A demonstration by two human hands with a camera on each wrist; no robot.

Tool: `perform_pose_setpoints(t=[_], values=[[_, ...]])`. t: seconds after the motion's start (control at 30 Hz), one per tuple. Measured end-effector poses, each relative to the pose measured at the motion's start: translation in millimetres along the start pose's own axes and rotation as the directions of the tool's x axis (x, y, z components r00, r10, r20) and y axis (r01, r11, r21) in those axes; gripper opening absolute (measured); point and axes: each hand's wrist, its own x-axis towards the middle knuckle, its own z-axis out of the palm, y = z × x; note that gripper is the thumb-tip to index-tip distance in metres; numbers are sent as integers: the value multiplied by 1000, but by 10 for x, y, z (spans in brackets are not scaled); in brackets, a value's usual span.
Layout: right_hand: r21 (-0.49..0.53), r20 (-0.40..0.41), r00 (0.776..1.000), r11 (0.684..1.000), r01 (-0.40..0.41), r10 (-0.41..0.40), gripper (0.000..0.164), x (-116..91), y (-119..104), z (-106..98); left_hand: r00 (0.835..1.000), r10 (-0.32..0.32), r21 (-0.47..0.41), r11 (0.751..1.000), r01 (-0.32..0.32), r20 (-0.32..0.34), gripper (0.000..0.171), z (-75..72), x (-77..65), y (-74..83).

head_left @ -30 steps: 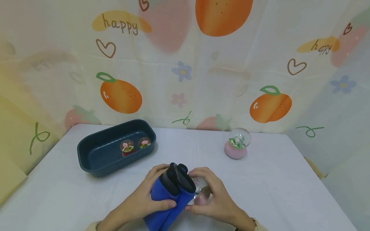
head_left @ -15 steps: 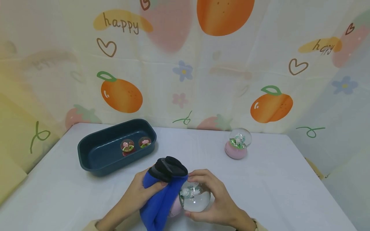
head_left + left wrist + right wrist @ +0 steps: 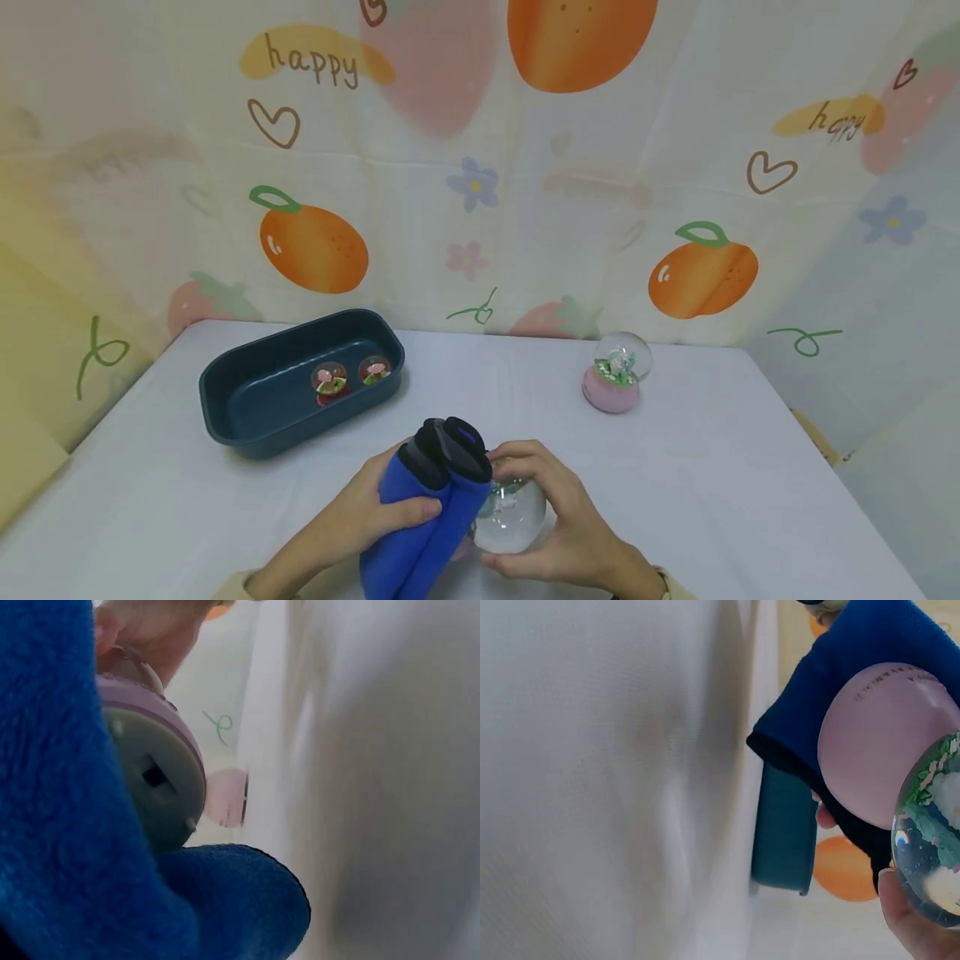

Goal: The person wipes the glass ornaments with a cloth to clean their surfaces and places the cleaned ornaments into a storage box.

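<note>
My left hand [image 3: 375, 508] grips a folded blue cloth [image 3: 412, 542] with black edging, in the lower middle of the head view. Against the cloth's right side is a snow globe [image 3: 517, 525], its clear ball pinched between the fingers and thumb of my right hand [image 3: 570, 517]. The globe lies tilted, ball to the right. Its pink base [image 3: 877, 750] touches the cloth in the right wrist view and is mostly hidden in the head view. The left wrist view shows the grey underside [image 3: 146, 780] with a dark square switch slot. My left fingers are largely behind the cloth.
A dark teal tray [image 3: 247, 437] stands at the back left, with two small snow globes [image 3: 330, 379] at its right end. Another pink-based snow globe [image 3: 613, 392] stands upright at the back right. A fruit-print curtain [image 3: 465, 217] hangs behind the white table [image 3: 712, 483].
The snow globe has turned in my right hand, so its clear ball now faces right. The cloth swung left along the base, then came slightly back right. The tray has not moved.
</note>
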Motion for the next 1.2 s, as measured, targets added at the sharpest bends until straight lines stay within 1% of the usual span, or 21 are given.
perform_pose_setpoints(t=[0.03, 0.1, 0.17, 0.23, 0.3, 0.33, 0.4, 0.43, 0.5, 0.57, 0.67, 0.73, 0.8, 0.87, 0.97, 1.1, 1.2], values=[[-1, 4, 1000, 1000, 6, -6, 69, 5, -4, -4, 1000, 5, 14, 1000, -5, -26, 42, 2, -2, 1], [7, 19, 1000, 1000, 24, -24, 71, 15, -11, -12, 995, -6, 38, 999, 9, -95, 34, 7, -3, 0], [18, 40, 998, 999, 42, -42, 72, 22, -23, -15, 986, -12, 64, 998, 23, -165, 29, 11, 2, -2], [29, 61, 996, 998, 58, -60, 74, 27, -35, -18, 973, -37, 68, 996, 53, -229, 27, 18, 12, -2], [36, 75, 995, 997, 66, -69, 74, 29, -45, -18, 964, -55, 55, 996, 71, -260, 29, 22, 18, -2], [37, 78, 994, 997, 67, -70, 73, 31, -49, -17, 964, -59, 44, 996, 73, -259, 31, 21, 21, -4], [33, 76, 994, 997, 72, -74, 72, 35, -52, -19, 969, -77, 11, 997, 82, -235, 35, 12, 23, -11], [31, 74, 994, 997, 76, -78, 72, 36, -49, -20, 975, -82, -5, 997, 83, -207, 39, 4, 22, -17], [31, 70, 994, 996, 83, -85, 71, 37, -43, -22, 988, -87, -41, 996, 83, -124, 48, -21, 17, -29], [29, 61, 994, 996, 86, -88, 70, 38, -37, -25, 994, -105, -69, 992, 102, -29, 56, -54, 2, -40], [25, 34, 996, 997, 78, -79, 70, 33, -30, -27, 989, -103, -93, 989, 113, 102, 66, -103, -21, -50], [25, 10, 998, 998, 66, -66, 70, 32, -25, -24, 981, -103, -108, 987, 122, 162, 71, -132, -31, -55], [26, -9, 999, 998, 52, -52, 70, 31, -21, -16, 975, -80, -123, 987, 107, 205, 74, -149, -30, -58], [24, -23, 999, 999, 43, -43, 69, 33, -14, -6, 972, -64, -137, 986, 97, 228, 75, -158, -24, -62], [23, -38, 999, 999, 23, -22, 69, 24, -10, 15, 973, -42, -136, 988, 74, 227, 75, -151, -9, -61], [15, -50, 999, 1000, -19, 20, 70, 1, -7, 43, 982, -20, -110, 993, 41, 187, 72, -114, 5, -45], [-36, -41, 994, 994, -106, 105, 78, -16, -14, 43, 989, -4, -82, 997, 16, 145, 68, -86, 8, -22]])
